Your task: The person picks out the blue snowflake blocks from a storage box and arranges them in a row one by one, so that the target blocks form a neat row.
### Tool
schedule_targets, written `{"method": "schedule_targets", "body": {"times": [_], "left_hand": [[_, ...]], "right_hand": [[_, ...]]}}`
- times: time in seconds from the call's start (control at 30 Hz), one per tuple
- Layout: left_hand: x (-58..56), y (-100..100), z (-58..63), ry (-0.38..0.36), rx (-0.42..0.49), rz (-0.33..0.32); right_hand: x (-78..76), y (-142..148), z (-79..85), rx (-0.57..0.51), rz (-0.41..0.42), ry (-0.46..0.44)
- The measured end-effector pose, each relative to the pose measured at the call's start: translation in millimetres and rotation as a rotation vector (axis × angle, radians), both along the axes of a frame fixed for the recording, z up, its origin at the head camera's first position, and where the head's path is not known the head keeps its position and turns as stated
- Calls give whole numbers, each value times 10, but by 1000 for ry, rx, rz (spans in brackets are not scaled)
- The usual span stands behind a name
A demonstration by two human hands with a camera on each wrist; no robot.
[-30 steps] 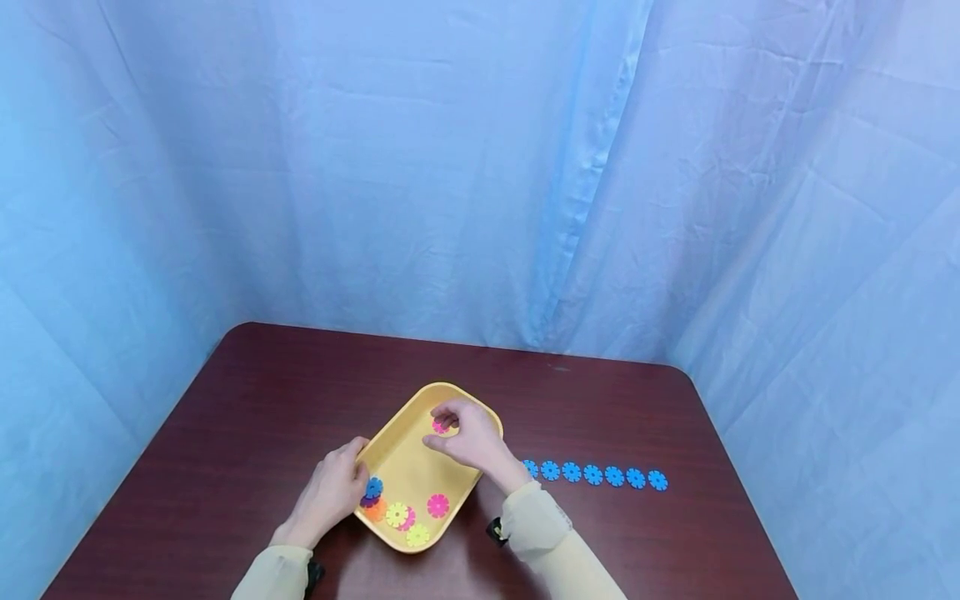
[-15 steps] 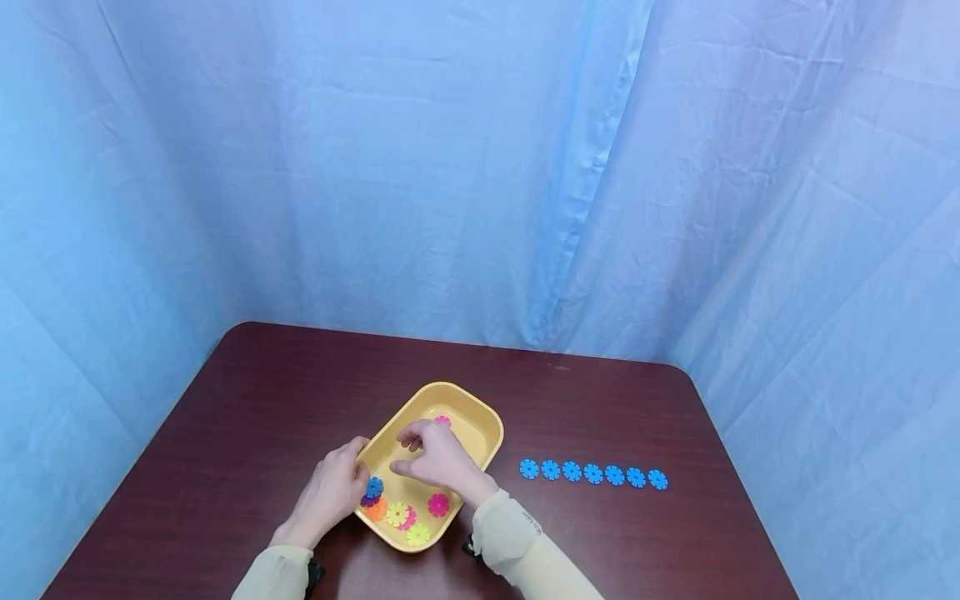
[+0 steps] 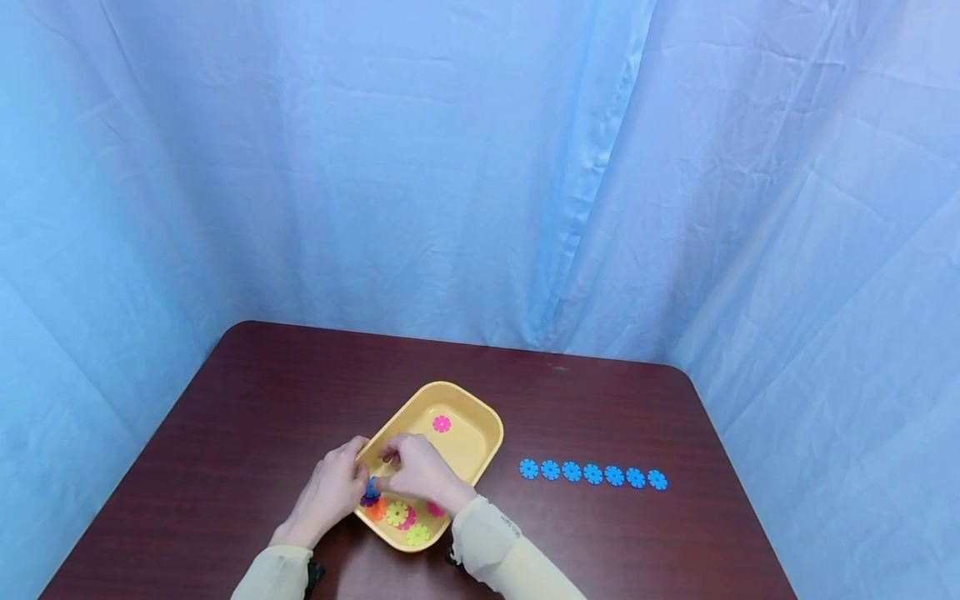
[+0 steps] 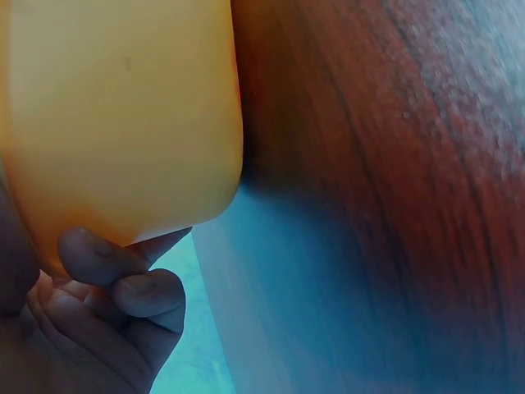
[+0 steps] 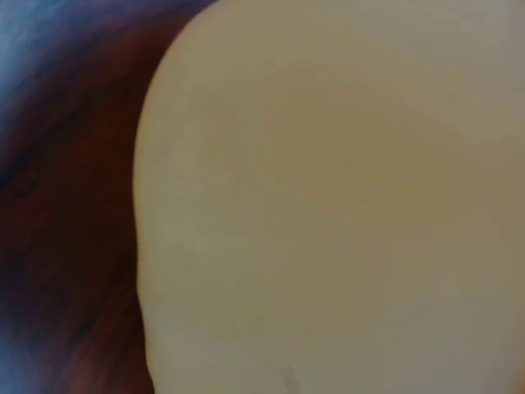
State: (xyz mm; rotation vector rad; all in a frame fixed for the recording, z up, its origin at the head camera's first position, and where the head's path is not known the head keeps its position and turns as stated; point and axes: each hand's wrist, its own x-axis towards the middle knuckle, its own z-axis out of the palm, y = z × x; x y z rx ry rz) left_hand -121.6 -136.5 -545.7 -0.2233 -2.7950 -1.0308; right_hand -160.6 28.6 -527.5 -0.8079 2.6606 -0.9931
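Observation:
My left hand (image 3: pixel 327 493) grips the left rim of a yellow plastic tray (image 3: pixel 472 408); the left wrist view shows its curled fingers (image 4: pixel 148 293) at the tray's outer wall (image 4: pixel 123 107). Over the tray's inside is my right hand (image 3: pixel 420 473), fingers curved and spread from the thumb, whose tip is right at a blue notched disc (image 3: pixel 371 487). Purple and orange discs (image 3: pixel 376 507) lie partly beneath that one. Yellow discs (image 3: pixel 397 513) and pink ones lie nearby, one pink partly hidden by my right wrist. Another pink disc (image 3: pixel 442 424) lies toward the tray's far end.
Several blue notched discs (image 3: pixel 593 474) form a straight row on the dark red-brown table (image 3: pixel 600 400), right of the tray. Light blue curtains (image 3: pixel 450 183) hang behind and at both sides. A blurred pale yellowish surface (image 5: pixel 328 180) fills most of the right wrist view.
My right hand has moved left and nearer across the tray, from the far pink disc to the blue disc. The left hand and the tray stay in place.

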Motion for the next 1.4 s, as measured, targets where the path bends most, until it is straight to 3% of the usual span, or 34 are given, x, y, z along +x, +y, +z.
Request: {"method": "schedule_targets", "body": {"times": [0.27, 0.8, 1.13, 1.4], "left_hand": [[2, -2, -3, 30, -4, 1], [-16, 0, -11, 1, -5, 3], [-9, 0, -12, 25, -17, 5], [-12, -1, -6, -6, -15, 1]], "right_hand": [[12, -92, -85, 117, -3, 26], [65, -193, -146, 244, 16, 132], [78, -213, -171, 232, -3, 104], [54, -166, -158, 206, -15, 114]]}}
